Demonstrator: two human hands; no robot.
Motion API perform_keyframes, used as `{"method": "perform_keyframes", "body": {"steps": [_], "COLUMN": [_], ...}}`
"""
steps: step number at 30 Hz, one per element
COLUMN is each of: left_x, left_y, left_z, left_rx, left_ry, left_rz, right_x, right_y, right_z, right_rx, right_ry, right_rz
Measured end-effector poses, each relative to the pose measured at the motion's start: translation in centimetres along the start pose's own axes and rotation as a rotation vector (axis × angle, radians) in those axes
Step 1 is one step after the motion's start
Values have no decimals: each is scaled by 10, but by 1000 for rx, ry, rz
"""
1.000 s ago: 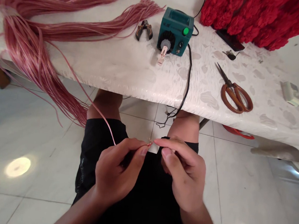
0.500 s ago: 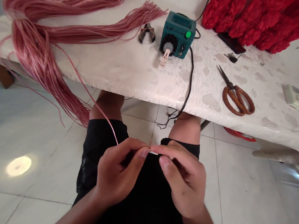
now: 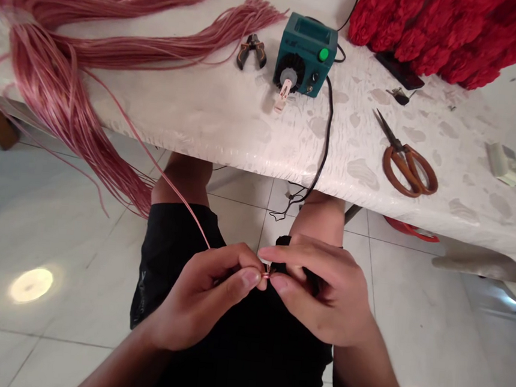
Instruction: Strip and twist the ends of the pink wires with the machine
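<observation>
A loosely folded bundle of pink cords (image 3: 63,92) spills over the near edge of a cloth-covered table (image 3: 192,115) at ten o'clock, as read from the person's meeting fingertips with twelve straight ahead, its lower ends hanging beside the left knee. A single pink strand (image 3: 180,196) slants away from it on that same line and runs in behind the fingers of the left hand (image 3: 213,292). That hand, at eight o'clock over the lap and black shorts (image 3: 168,240), pinches a small pink piece (image 3: 266,275) between thumb and forefinger. The piece sits at the center of the dial; whether it is the strand's own end is hidden. A pair of pliers (image 3: 253,44) lies just short of twelve, handles spread toward the person. Beside it at twelve stands a teal machine (image 3: 298,43) with a green button and a pale clip (image 3: 282,96) at its front. A black cable (image 3: 328,127) drops over the table edge. At three o'clock, the right hand (image 3: 322,289) holds its thumb and forefinger apart close about the piece; whether they grip it cannot be told. Massed red flowers (image 3: 416,33) fill one o'clock, a flat dark object (image 3: 399,72) at their foot. Scissors (image 3: 397,147) with orange-brown handles lie between one and two, and a small whitish box (image 3: 504,164) rests at two.
</observation>
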State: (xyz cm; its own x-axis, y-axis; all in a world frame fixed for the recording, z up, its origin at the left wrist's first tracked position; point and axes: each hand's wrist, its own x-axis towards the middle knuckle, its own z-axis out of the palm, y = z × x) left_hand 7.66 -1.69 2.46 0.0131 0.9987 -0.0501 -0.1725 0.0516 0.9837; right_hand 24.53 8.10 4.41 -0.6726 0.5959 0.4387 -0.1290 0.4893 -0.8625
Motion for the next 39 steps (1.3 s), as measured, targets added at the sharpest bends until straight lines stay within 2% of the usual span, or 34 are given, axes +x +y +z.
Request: {"method": "perform_keyframes", "body": {"steps": [5,10,17,20,24,27,31,37,39], "left_x": [1,0,4,5,6,8,9,10,10], "left_y": [1,1,4,3,0,0,-1,0,0], "left_z": [-1,-1,-2,1,7,10,11,13,13], "left_rx": [35,93,211,279,411,516,590,620,605], "left_ry": [-38,-40,-62,28,190,243,291,379,387], "left_rz": [-29,-38,53,85,168,264,325,282,266], "right_x": [1,1,2,0,-4,-10,-18,-26,-31], "right_y": [-1,-2,-5,-3,5,12,22,32,36], "right_z": [-8,-15,-18,-19,-19,-19,-20,-20,-22], "right_rx": [-37,-71,-125,-124,-179,-186,-192,-208,-226], "right_ry": [-67,-177,-174,-113,119,241,284,304,346], "right_rz": [-15,38,43,48,82,96,109,172,175]}}
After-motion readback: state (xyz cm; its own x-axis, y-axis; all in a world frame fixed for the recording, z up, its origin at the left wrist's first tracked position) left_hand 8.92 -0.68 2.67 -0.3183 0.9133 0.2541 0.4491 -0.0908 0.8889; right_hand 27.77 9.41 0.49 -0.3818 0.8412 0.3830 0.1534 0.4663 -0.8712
